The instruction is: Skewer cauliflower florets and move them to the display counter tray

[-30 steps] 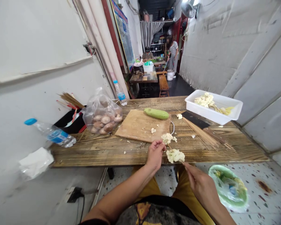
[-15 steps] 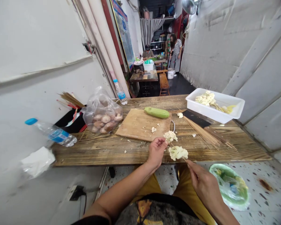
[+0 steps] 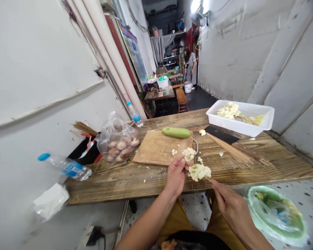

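My left hand [image 3: 176, 176] pinches a cauliflower floret [image 3: 189, 153] by its stem, just over the near edge of the table. My right hand [image 3: 231, 205] is closed on the thin end of a bamboo skewer [image 3: 208, 179]. Pale cauliflower pieces [image 3: 199, 172] sit on that skewer, close beside my left fingertips. Whether the skewer's tip touches the floret in my left hand is hidden. Small cauliflower crumbs [image 3: 174, 152] and a green squash [image 3: 175, 132] lie on the wooden cutting board [image 3: 151, 147]. A small floret [image 3: 200, 159] rests on the table by the board.
To the right lie loose skewers [image 3: 232, 151], a dark cleaver [image 3: 221, 134] and a white tub [image 3: 266, 116] holding skewered cauliflower. A bag of mushrooms [image 3: 118, 144] and water bottles [image 3: 70, 168] stand left. A lined green bin [image 3: 276, 211] is on the floor. Two people are in the background.
The view has shifted and tilted a little. Both hands keep their holds, with the floret and skewer still close together. A small floret beside the board now shows.
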Action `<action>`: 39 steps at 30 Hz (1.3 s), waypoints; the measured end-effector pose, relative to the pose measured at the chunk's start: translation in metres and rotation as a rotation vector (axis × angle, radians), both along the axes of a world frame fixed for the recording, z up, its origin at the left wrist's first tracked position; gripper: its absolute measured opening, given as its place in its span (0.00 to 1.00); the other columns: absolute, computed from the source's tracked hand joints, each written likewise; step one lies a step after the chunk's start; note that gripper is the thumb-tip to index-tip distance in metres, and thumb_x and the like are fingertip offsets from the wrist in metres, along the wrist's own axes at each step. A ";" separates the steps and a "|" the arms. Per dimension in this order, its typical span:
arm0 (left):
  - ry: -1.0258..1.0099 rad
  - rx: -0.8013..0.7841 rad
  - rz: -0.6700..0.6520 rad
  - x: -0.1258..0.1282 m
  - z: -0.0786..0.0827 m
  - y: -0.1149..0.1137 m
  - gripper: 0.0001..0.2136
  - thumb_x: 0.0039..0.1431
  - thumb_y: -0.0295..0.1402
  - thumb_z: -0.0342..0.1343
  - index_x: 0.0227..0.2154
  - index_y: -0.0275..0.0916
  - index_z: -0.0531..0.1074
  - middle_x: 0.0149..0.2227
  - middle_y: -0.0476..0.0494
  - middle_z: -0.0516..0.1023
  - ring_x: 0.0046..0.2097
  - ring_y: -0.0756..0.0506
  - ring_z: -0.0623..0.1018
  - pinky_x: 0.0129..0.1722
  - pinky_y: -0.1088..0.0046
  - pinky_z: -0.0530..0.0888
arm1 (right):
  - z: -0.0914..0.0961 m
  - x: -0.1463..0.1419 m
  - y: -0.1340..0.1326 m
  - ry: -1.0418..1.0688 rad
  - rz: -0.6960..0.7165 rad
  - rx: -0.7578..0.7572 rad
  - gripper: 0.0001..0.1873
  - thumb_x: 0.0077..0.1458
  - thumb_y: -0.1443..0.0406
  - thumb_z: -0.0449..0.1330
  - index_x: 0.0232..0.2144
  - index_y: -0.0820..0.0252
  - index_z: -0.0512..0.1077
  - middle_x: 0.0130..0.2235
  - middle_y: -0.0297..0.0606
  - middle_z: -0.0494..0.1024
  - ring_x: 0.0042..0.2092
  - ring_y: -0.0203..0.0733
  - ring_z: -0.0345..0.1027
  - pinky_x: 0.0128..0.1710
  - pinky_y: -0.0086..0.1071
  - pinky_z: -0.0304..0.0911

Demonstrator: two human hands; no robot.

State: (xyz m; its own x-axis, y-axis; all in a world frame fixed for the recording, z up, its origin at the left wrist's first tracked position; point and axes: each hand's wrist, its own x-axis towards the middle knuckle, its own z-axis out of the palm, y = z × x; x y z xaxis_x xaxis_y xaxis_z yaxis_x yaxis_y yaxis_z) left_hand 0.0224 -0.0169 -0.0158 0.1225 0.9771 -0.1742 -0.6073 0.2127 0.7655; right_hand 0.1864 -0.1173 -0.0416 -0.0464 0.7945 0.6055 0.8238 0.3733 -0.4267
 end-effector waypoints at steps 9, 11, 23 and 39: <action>0.081 -0.091 0.092 0.004 0.002 0.003 0.18 0.34 0.41 0.71 0.23 0.34 0.74 0.18 0.55 0.68 0.23 0.57 0.63 0.24 0.80 0.60 | 0.000 -0.013 -0.001 -0.001 -0.038 -0.026 0.18 0.61 0.70 0.47 0.47 0.60 0.74 0.41 0.41 0.81 0.39 0.39 0.77 0.41 0.29 0.73; 0.049 -0.102 0.093 0.007 0.004 0.003 0.18 0.33 0.41 0.72 0.22 0.34 0.74 0.18 0.55 0.67 0.23 0.57 0.63 0.25 0.80 0.61 | 0.003 -0.014 -0.001 0.004 -0.034 -0.030 0.19 0.61 0.70 0.47 0.46 0.61 0.74 0.39 0.41 0.81 0.37 0.39 0.77 0.40 0.29 0.73; 0.043 -0.052 0.097 0.012 0.022 0.006 0.16 0.26 0.34 0.73 0.18 0.33 0.74 0.18 0.54 0.69 0.22 0.58 0.63 0.24 0.80 0.62 | 0.009 -0.013 -0.004 -0.005 -0.052 0.004 0.18 0.61 0.71 0.47 0.46 0.65 0.74 0.36 0.43 0.81 0.35 0.38 0.77 0.41 0.29 0.72; 0.155 -0.025 -0.061 0.011 0.024 0.005 0.16 0.28 0.38 0.73 0.20 0.34 0.76 0.20 0.51 0.72 0.23 0.56 0.65 0.23 0.79 0.61 | 0.023 -0.014 0.004 0.020 -0.071 0.033 0.18 0.61 0.72 0.48 0.48 0.62 0.73 0.40 0.42 0.81 0.37 0.38 0.77 0.39 0.27 0.72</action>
State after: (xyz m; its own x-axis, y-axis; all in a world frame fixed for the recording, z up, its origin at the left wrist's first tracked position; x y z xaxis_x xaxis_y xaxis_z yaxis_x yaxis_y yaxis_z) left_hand 0.0335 -0.0119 0.0081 0.1517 0.9637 -0.2198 -0.4677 0.2659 0.8429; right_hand 0.1728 -0.1130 -0.0190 0.0218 0.7749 0.6318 0.8404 0.3281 -0.4314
